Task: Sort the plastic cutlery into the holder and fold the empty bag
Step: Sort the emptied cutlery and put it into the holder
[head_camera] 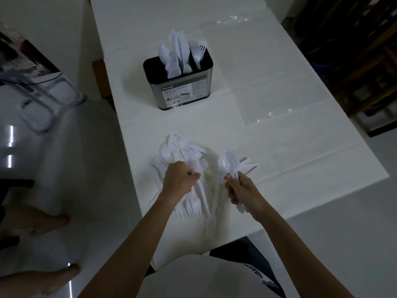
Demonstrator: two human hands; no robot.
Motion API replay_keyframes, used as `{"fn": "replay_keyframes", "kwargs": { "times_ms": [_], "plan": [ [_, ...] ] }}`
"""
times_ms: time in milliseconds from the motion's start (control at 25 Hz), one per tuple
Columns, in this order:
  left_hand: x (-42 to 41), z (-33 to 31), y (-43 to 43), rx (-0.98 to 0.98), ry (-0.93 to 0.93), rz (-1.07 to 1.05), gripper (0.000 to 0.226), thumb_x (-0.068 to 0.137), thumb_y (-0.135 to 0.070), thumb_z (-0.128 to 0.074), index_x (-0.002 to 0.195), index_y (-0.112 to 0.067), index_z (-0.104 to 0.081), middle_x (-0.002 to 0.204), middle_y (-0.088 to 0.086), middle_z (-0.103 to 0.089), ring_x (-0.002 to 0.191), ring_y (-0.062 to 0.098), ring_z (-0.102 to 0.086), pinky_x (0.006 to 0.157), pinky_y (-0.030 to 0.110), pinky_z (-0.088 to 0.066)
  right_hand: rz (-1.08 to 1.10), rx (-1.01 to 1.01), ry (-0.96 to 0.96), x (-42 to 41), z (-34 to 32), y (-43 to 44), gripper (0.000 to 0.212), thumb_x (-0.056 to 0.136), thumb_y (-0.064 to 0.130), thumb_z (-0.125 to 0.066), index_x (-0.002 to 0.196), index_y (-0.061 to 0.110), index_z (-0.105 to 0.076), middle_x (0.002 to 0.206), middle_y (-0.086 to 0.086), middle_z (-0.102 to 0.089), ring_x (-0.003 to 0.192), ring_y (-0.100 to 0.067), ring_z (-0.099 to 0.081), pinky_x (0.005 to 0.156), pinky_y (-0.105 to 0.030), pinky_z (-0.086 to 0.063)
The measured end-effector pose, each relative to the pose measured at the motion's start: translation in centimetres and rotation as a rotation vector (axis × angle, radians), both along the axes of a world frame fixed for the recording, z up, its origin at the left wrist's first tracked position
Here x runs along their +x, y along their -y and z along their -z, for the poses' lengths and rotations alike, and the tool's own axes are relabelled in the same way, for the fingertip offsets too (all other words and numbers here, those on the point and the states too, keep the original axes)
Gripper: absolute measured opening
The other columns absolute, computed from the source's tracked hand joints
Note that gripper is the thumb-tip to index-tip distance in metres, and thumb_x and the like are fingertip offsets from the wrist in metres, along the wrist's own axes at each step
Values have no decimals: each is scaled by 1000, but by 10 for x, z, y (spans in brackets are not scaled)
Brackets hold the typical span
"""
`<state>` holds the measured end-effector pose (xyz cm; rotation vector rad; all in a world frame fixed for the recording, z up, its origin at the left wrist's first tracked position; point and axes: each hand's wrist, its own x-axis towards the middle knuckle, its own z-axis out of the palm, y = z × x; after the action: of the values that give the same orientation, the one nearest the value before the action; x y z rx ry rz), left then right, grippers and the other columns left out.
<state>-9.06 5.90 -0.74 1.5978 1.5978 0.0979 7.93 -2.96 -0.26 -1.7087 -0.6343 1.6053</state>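
A heap of white plastic cutlery (184, 151) lies on the white table (300, 160) near its front edge. My left hand (179, 179) is closed on a piece of cutlery pulled from the heap. My right hand (238, 190) grips a bunch of spoons and forks (231, 163) that fan upward. Farther back stands the black and steel holder (182, 91), with spoons, knives and forks upright in its separate slots. The clear empty bag (268, 93) lies flat to the right of the holder.
The table's left edge runs close beside the holder and the heap. A folding chair (43, 97) stands on the glossy floor at left. Bare feet (43, 222) show at lower left. Dark wooden furniture (365, 61) stands beyond the table's right edge.
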Motion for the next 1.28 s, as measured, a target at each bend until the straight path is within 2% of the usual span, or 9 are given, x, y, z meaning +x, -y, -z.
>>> {"fn": "replay_keyframes", "kwargs": {
  "times_ms": [120,240,480,600,760,880,1040,1160,1280],
  "plan": [
    [-1,-1,-1,-81,81,-152,18,80,-10,-63,80,8,-65,69,18,-70,53,19,-69,53,30,-58,-18,18,23,-6,2,-9,22,97,23,-47,79,11,-43,65,-3,-47,51,-12,-40,45,-22,-34],
    [-2,-7,-2,-135,219,-326,8,80,-5,-66,83,2,-65,68,11,-70,48,12,-68,52,24,-58,-35,23,52,-11,5,-18,23,98,24,-47,78,11,-45,67,-3,-52,51,-12,-44,46,-22,-36],
    [-7,-13,-4,-113,394,-448,24,83,-13,-68,78,8,-58,70,19,-69,55,26,-70,57,33,-60,-67,31,94,-20,5,-30,23,98,26,-46,96,4,-53,78,-4,-61,59,-14,-53,50,-23,-41],
    [-2,-19,-2,-176,490,-457,14,85,-10,-64,74,-2,-61,71,15,-69,56,25,-69,57,29,-58,-126,40,135,-26,3,-34,28,98,29,-44,99,2,-54,81,-3,-64,65,-14,-56,55,-25,-43],
    [5,-26,-2,-180,522,-489,9,85,-7,-61,84,-2,-68,70,14,-70,57,21,-68,53,23,-54,-248,55,171,-32,0,-33,35,98,37,-40,87,7,-55,78,-9,-63,68,-12,-54,65,-24,-43],
    [5,-29,-3,-146,489,-392,8,84,-11,-63,78,-9,-68,65,4,-66,54,11,-62,53,21,-49,-237,66,12,-30,-4,-29,36,100,34,-38,86,8,-58,69,-1,-62,64,-10,-58,64,-20,-46],
    [5,-33,-4,-149,440,-255,7,85,-15,-62,81,-10,-65,59,-2,-57,47,9,-49,46,19,-43,-193,50,-200,-29,-2,-24,34,100,31,-38,78,13,-55,63,-1,-56,54,-13,-55,54,-24,-48],
    [11,-37,-5,-175,565,-311,11,89,-15,-55,94,-8,-63,73,4,-62,58,18,-56,44,24,-45,-181,90,-82,-33,5,-22,35,98,38,-41,80,11,-54,62,0,-53,51,-9,-51,55,-26,-41],
    [19,-36,-5,-196,635,-384,20,95,-29,-47,101,-15,-61,89,4,-59,71,22,-59,46,26,-46,-99,108,-29,-42,7,-22,34,99,36,-40,77,11,-51,53,8,-54,47,-4,-50,54,-26,-40]
  ]
}}
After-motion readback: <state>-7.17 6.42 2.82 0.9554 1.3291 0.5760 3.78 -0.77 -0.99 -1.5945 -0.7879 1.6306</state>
